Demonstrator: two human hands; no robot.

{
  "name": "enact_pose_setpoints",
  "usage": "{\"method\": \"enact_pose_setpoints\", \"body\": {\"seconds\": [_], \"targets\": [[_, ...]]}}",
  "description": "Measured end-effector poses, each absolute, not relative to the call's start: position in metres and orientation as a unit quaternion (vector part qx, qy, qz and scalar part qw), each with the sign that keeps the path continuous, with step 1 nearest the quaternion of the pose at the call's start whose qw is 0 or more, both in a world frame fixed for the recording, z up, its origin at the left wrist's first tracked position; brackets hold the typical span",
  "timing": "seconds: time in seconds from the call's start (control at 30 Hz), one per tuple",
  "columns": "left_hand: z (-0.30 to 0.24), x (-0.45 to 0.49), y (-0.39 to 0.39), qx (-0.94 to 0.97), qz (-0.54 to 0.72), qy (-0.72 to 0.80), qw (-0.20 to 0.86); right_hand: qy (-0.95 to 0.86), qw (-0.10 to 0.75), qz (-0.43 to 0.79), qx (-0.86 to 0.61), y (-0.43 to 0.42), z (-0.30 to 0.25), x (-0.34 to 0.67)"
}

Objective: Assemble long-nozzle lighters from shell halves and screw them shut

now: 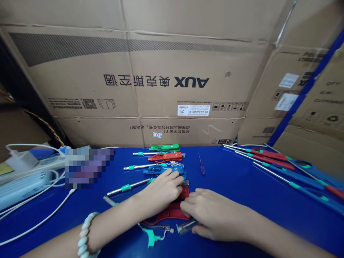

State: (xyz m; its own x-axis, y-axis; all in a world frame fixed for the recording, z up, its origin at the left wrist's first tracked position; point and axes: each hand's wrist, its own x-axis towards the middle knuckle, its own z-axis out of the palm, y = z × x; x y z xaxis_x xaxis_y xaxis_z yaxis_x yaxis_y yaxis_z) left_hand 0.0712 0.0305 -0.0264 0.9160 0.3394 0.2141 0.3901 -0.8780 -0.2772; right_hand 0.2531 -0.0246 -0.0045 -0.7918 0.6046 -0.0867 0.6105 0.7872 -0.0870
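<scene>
My left hand point(169, 184) reaches over the row of parts, fingers curled down beside a blue plastic handle point(163, 170) and a red handle shell point(185, 192). Its fingertips are hidden, so what they hold cannot be seen. My right hand point(215, 215) is closed, its fingertips at the end of a second red handle shell point(172, 211); its grip is hidden too. A clear tube-like part point(186, 226) lies partly under its thumb. Closer to me is a teal plastic piece point(151, 237) with a thin white wire and small connector.
Behind lie a red handle point(165, 156), a green handle point(164, 147) and metal rods point(131, 187) with teal collars. A purple screwdriver point(202, 168) lies right of them. Several long-rodded tools point(295, 173) line the right side. Cables and a power strip point(51, 163) occupy the left. Cardboard point(150, 53) walls the back.
</scene>
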Motion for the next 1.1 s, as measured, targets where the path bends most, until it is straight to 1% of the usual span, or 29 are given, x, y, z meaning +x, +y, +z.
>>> {"method": "enact_pose_setpoints", "body": {"seconds": [0.2, 0.37, 0.53, 0.6, 0.73, 0.87, 0.97, 1.1], "targets": [[-0.025, 0.072, 0.028, -0.965, -0.069, -0.189, 0.168, 0.952, 0.021, -0.049, 0.303, -0.025, 0.000, 0.256], [-0.029, 0.074, 0.030, -0.964, -0.076, -0.196, 0.163, 0.944, 0.059, -0.076, 0.315, -0.023, 0.003, 0.258], [-0.026, 0.073, 0.031, -0.962, -0.095, -0.216, 0.136, 0.933, 0.094, -0.111, 0.328, -0.021, 0.002, 0.264], [-0.022, 0.070, 0.031, -0.957, -0.141, -0.247, 0.056, 0.931, 0.087, -0.125, 0.332, -0.020, 0.005, 0.266], [-0.014, 0.055, 0.029, -0.903, -0.257, -0.304, -0.161, 0.926, 0.037, -0.171, 0.333, -0.019, 0.015, 0.270], [-0.011, 0.040, 0.023, -0.825, -0.337, -0.328, -0.313, 0.914, -0.043, -0.224, 0.337, -0.015, 0.018, 0.269], [-0.016, 0.031, 0.019, -0.766, -0.370, -0.324, -0.415, 0.892, -0.118, -0.239, 0.367, -0.010, 0.013, 0.266], [-0.026, 0.026, 0.018, -0.681, -0.412, -0.328, -0.508, 0.866, -0.211, -0.227, 0.391, -0.003, -0.006, 0.259]]}}
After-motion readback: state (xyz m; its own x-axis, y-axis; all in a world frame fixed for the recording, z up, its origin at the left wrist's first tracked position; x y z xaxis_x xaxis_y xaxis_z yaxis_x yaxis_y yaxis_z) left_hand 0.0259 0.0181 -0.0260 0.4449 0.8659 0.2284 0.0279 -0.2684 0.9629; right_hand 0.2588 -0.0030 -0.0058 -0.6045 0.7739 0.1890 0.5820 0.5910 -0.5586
